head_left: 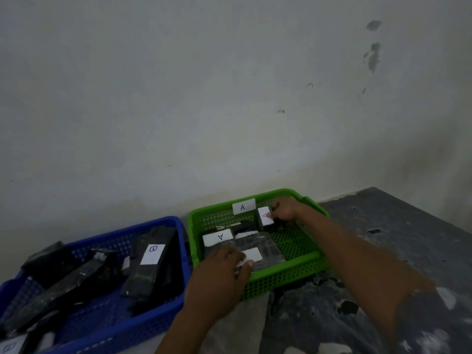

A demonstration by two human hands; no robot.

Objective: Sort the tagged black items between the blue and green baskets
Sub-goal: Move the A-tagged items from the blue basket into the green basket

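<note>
A green basket [286, 274] labelled A stands by the wall, and a blue basket [153, 325] stands to its left. Inside the green basket lie several black wrapped items with white tags. My right hand [284, 209] is at the basket's far side, its fingers closed on a small black item with an A tag [265, 217]. My left hand [219, 274] rests over the near rim with its fingers on a flat black packet [265, 247]. The blue basket holds several black items, one showing a B tag [152, 254].
Both baskets sit on a dark, paint-stained tabletop [396, 241] pushed against a pale wall [204, 98]. A white label with A [243, 206] is fixed to the green basket's far wall. The table's far right edge slopes toward the bottom right.
</note>
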